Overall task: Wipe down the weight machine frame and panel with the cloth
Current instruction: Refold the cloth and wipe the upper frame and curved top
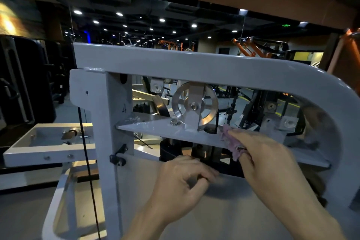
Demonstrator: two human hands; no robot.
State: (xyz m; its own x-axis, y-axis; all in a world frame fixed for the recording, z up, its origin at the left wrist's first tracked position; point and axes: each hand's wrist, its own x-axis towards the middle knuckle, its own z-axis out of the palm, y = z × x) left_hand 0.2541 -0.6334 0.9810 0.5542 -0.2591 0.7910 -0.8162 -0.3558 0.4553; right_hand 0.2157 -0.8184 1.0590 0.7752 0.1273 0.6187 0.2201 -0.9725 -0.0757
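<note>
Right hand: the right hand (pixel 266 163) reaches in from the lower right of the frame, fingers wrapped round a pink cloth (pixel 230 142) and pressing it onto the grey cross plate (pixel 165 130) just right of the pulley.
Left hand: the left hand (pixel 183 183) sits at lower centre, fingers curled over the top edge of the pale panel (pixel 224 210); it carries no cloth.
Cloth: bunched under the right fingers, its frayed end hanging over the front edge of the plate.
Frame: the white frame (pixel 194 64) runs as a thick bar across the middle of the frame and bends down at the right edge; a post (pixel 106 122) at centre left bears a handwritten "4".
In the way: a silver pulley wheel (pixel 194 103) in its bracket stands on the plate just left of the cloth, with a bolt at its foot; white dust lies at the plate's left end.
Around: a black cable (pixel 85 154) drops past the post at left; a side arm (pixel 48 148) of the machine juts toward the left edge.
Room: a dim gym with ceiling spotlights, orange equipment (pixel 251 46) at upper right, dark padded machines at far left.
Top of frame: a brown band, probably a cap brim, covers the upper edge.
</note>
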